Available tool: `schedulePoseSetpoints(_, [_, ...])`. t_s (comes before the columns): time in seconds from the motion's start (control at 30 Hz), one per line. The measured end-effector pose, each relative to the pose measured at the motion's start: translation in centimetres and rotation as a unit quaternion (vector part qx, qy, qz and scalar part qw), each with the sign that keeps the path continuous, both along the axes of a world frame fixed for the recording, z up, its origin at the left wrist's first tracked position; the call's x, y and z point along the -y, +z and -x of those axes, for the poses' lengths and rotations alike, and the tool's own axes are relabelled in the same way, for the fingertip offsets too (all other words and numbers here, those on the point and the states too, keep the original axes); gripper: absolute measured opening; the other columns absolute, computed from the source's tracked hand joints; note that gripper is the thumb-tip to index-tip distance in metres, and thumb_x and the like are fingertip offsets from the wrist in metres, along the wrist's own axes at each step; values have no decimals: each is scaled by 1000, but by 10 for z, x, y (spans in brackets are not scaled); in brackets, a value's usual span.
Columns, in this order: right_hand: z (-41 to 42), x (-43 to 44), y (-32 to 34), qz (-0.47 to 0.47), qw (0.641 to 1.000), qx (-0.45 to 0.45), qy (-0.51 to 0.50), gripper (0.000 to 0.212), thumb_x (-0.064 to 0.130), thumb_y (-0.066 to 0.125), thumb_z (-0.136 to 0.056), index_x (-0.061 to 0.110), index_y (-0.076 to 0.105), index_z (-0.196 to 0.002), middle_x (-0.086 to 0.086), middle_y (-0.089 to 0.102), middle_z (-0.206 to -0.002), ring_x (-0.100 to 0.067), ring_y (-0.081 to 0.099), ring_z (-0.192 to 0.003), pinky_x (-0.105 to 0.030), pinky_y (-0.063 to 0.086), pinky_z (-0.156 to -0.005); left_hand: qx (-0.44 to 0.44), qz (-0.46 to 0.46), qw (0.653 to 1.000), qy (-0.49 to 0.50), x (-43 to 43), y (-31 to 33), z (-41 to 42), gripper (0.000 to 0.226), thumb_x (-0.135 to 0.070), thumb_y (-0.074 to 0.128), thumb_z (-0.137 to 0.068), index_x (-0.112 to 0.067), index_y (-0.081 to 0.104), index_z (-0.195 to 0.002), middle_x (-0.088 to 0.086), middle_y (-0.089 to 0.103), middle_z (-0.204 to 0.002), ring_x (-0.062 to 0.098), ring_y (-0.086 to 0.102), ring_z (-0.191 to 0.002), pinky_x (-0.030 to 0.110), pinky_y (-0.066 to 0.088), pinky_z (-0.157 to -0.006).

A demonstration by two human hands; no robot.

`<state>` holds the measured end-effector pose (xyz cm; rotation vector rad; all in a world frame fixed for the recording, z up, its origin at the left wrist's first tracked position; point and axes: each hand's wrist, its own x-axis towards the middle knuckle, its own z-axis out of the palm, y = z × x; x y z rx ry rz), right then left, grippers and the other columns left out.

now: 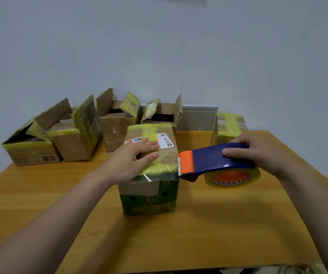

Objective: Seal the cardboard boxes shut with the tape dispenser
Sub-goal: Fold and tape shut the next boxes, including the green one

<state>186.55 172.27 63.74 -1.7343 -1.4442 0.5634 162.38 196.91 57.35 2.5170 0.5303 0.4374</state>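
A closed cardboard box (149,196) with a green printed front and yellow tape across its top stands mid-table. My left hand (133,161) lies flat on its lid, fingers straight, pressing the tape down. My right hand (258,151) grips the blue and orange tape dispenser (214,162) just right of the box. Its orange cutter end touches the box's top right edge, and a clear tape roll (232,177) hangs under it. A strip of clear tape folds over the box's front top edge.
Several open boxes (76,135) with raised flaps stand along the back left of the wooden table (198,234). One taped box (228,127) sits at the back right. A wall rises right behind the table.
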Motion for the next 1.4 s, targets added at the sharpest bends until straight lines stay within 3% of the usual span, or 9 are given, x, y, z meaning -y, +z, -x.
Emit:
schedulePoseSetpoints(0.13, [-10,1,-9,5,999,-48,12,36,61,66,-76,32,71,-55,8,64,-58,-4,60,-52,-11,42,-52,2,-4,1000,0,-1,0,-2,50,-55,48,-101,-42,52,-149,-27,42,-156,-12,18,-148,32,3,-125])
schedulePoseSetpoints(0.37, [-31,0,-25,-1,998,-70,-7,44,65,67,-73,22,80,-74,-7,76,-77,-20,72,-67,-20,53,-59,-5,-5,1000,-1,-3,-1,-3,46,-51,48,-104,-43,52,-149,-27,42,-157,-11,19,-149,32,3,-125])
schedulePoseSetpoints(0.6, [-40,-3,-45,-15,996,-83,-20,51,62,69,-73,12,78,-75,-16,74,-79,-28,71,-69,-27,55,-63,-7,-3,1000,-3,-3,-1,-2,45,-50,49,-104,-43,52,-149,-27,41,-157,-12,19,-147,32,1,-125])
schedulePoseSetpoints(0.83, [-43,-4,-51,-16,994,-110,-6,44,58,69,-76,15,76,-70,-12,73,-74,-21,69,-64,-22,53,-60,-6,2,1000,-1,0,2,-2,44,-46,50,-105,-41,52,-149,-25,42,-158,-11,19,-148,36,5,-129])
schedulePoseSetpoints(0.97, [-47,-2,-58,-17,993,-112,-19,57,58,70,-72,2,76,-79,-20,74,-80,-29,71,-69,-24,55,-62,-6,3,1000,-1,1,4,-1,44,-45,50,-106,-40,53,-149,-24,43,-158,-7,21,-151,41,6,-130])
schedulePoseSetpoints(1.13, [-41,-4,-42,0,997,-70,-16,47,60,69,-74,14,78,-73,-14,74,-77,-24,70,-67,-28,53,-62,-4,6,1000,1,1,4,-2,44,-45,51,-105,-39,54,-148,-25,44,-157,-7,22,-151,42,7,-130])
schedulePoseSetpoints(1.27, [-24,-2,-20,8,999,22,-35,31,57,70,-79,30,76,-64,4,72,-64,-8,67,-56,-12,45,-49,-6,2,1000,4,2,4,-3,44,-46,51,-105,-40,53,-148,-26,43,-157,-7,21,-151,41,6,-130])
schedulePoseSetpoints(1.33, [-14,1,-9,1,996,76,-41,25,52,70,-78,29,75,-67,13,71,-63,-1,67,-56,-8,42,-46,-4,-2,1000,4,3,3,-3,44,-46,51,-105,-40,53,-148,-26,43,-157,-7,21,-151,39,6,-129])
schedulePoseSetpoints(1.4, [-8,5,-1,-2,991,124,-45,30,53,73,-77,23,76,-74,11,72,-66,-3,67,-59,-9,43,-45,-4,-5,1000,5,2,3,-3,44,-46,51,-105,-40,54,-148,-26,43,-157,-9,21,-149,37,7,-128])
